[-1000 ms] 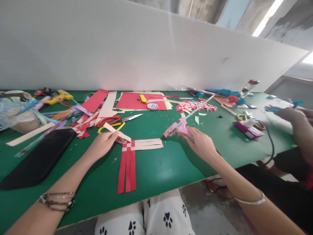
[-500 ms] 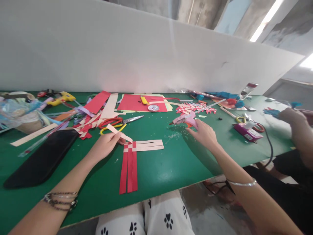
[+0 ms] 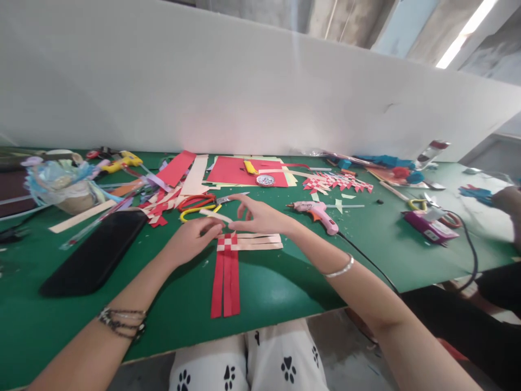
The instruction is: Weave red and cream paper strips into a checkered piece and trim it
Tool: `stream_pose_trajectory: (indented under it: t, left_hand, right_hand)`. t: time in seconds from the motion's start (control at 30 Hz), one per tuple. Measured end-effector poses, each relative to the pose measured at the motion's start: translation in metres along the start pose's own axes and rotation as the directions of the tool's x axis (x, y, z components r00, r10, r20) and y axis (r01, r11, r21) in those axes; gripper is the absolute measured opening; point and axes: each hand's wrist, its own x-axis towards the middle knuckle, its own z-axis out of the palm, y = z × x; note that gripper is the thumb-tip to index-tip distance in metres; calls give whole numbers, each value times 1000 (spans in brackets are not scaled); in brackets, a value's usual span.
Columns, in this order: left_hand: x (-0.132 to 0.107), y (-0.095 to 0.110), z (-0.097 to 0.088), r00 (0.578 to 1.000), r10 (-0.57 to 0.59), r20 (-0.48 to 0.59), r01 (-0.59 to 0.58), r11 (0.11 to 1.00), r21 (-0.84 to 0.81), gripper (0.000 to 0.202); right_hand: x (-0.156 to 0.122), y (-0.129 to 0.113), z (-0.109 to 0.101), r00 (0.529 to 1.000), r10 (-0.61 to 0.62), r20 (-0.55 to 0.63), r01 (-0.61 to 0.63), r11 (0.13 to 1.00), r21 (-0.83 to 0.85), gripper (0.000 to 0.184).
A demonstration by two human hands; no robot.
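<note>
A small weave of red strips [image 3: 226, 274] and cream strips [image 3: 260, 241] lies on the green table [image 3: 285, 282] in front of me. My left hand [image 3: 191, 239] pinches a loose cream strip [image 3: 214, 215] at the weave's top left corner. My right hand [image 3: 258, 215] pinches the same strip's other end just above the weave, with its other fingers spread. The pink glue gun [image 3: 317, 210] lies on the table to the right, apart from both hands.
Red and yellow scissors [image 3: 199, 204] and paper scraps lie behind the weave. A black pouch [image 3: 95, 252] is at the left, red paper sheets [image 3: 240, 169] at the back. Another person's hand [image 3: 507, 200] works at the far right near a purple box [image 3: 427, 227].
My right hand has set the glue gun down on the table and moved left to the cream strip. My left hand stays at the weave.
</note>
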Motion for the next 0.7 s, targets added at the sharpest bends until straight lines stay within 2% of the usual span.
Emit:
stream_pose_trajectory:
  t: [0.1, 0.27, 0.33, 0.5, 0.7]
  left_hand:
    - [0, 2, -1, 996, 78, 43, -80, 995, 53, 38]
    - [0, 2, 2, 987, 113, 118, -121, 990, 69, 33]
    - [0, 0, 3, 982, 128, 138, -139, 988, 70, 33]
    - [0, -5, 7, 975, 154, 163, -166, 984, 67, 31]
    - [0, -3, 7, 974, 144, 174, -163, 981, 102, 27]
  right_hand:
    - [17, 3, 7, 993, 99, -56, -96, 994, 54, 65]
    - [10, 12, 3, 966, 139, -216, -143, 990, -3, 24]
    - [2, 19, -2, 963, 143, -227, -150, 989, -16, 15]
    - [-24, 36, -13, 966, 217, -142, -215, 976, 27, 20]
    - [-44, 51, -9, 960, 245, -133, -241, 969, 51, 18]
